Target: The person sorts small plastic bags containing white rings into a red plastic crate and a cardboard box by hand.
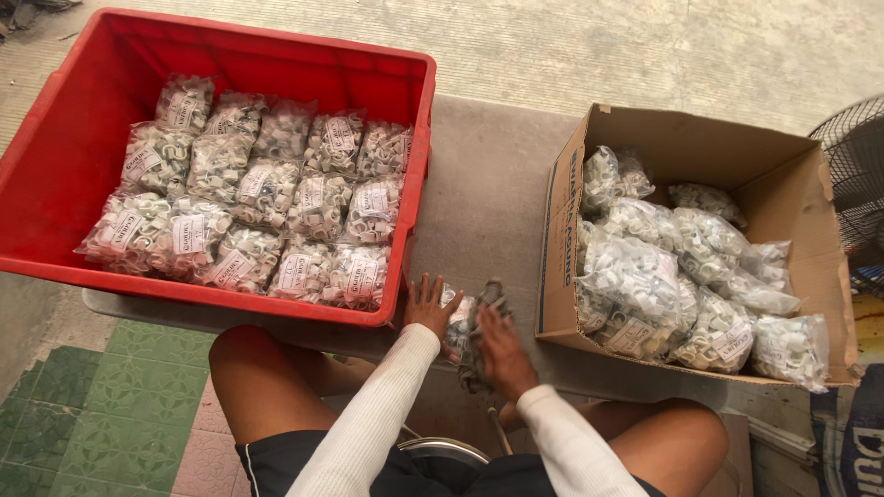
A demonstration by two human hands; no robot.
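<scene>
Honestly, that clear bag of white clips [458, 313] sits right at the table edge [479, 212]; left hand [429, 304] rests on it fingers spread, right hand [502, 354] curls round a grey rag [479, 336], so it could slide off. Red crate [55, 166] holds labelled bags in rows; cardboard box [810, 184] holds loose ones.

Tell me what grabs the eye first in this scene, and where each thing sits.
The big red plastic crate at upper left stands out most, packed with neat rows of clear bags of small white clips. At right, an open cardboard box holds a looser heap of the same kind of bags. Between them, low in the middle, the left hand and right hand work on one bag.
</scene>
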